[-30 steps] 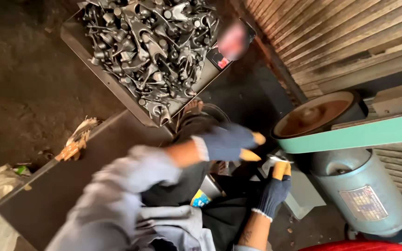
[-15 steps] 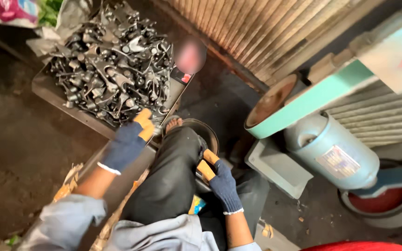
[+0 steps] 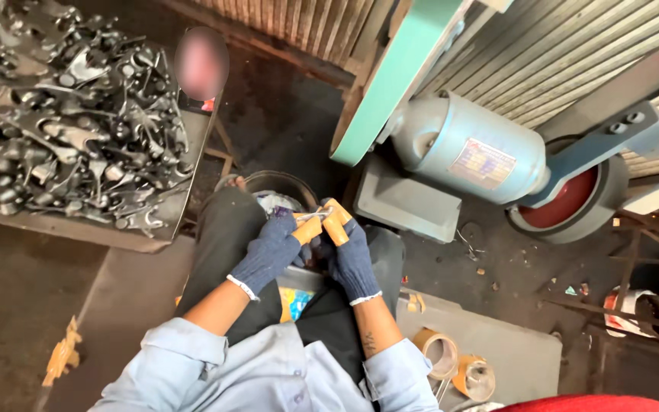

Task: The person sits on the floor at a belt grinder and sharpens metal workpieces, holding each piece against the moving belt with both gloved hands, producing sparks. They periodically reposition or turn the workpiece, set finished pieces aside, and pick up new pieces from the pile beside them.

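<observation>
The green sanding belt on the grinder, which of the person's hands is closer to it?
Right. The right hand is just below and left of the green belt; the left hand sits farther left, over the knee.

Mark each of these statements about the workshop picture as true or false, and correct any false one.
1. Both hands wear blue knit gloves. True.
2. The hands hold a small metal piece together. True.
3. The pile of metal parts lies right of the motor. False: it lies at the left.
4. The belt on the machine is red. False: it is green.
5. Two tape rolls lie near the right arm. True.
</observation>
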`<state>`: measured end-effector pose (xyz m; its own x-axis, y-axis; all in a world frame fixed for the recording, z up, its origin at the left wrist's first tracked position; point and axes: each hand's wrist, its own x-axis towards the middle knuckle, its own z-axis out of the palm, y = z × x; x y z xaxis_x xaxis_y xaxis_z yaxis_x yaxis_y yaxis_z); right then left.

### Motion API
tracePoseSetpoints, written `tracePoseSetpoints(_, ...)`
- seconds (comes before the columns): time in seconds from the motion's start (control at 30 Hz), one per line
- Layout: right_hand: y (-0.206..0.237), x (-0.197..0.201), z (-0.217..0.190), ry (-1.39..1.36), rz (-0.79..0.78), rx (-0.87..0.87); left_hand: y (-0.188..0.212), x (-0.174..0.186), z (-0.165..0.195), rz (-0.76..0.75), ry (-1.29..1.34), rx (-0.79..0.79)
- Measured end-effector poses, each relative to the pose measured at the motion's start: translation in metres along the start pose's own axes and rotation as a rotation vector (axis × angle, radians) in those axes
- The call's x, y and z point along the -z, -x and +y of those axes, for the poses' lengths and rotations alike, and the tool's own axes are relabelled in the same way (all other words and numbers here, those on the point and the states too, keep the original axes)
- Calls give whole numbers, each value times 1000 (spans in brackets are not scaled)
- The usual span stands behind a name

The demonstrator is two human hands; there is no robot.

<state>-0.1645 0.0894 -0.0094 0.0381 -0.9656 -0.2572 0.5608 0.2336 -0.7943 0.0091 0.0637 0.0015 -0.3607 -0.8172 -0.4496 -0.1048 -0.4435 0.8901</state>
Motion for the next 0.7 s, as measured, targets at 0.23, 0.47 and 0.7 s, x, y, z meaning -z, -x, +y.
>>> tracePoseSetpoints(0.23,-95,31,9,-443,49,-269,-94,-25,26,203,-634,-177)
tracePoseSetpoints(0.47,-118,43,28,-484,199,-249,-120,-31,-3,199,-570,-81)
tracePoseSetpoints(0.7,-100,65,5,58,221,-41,-128,-3,-5,-108,231,-136)
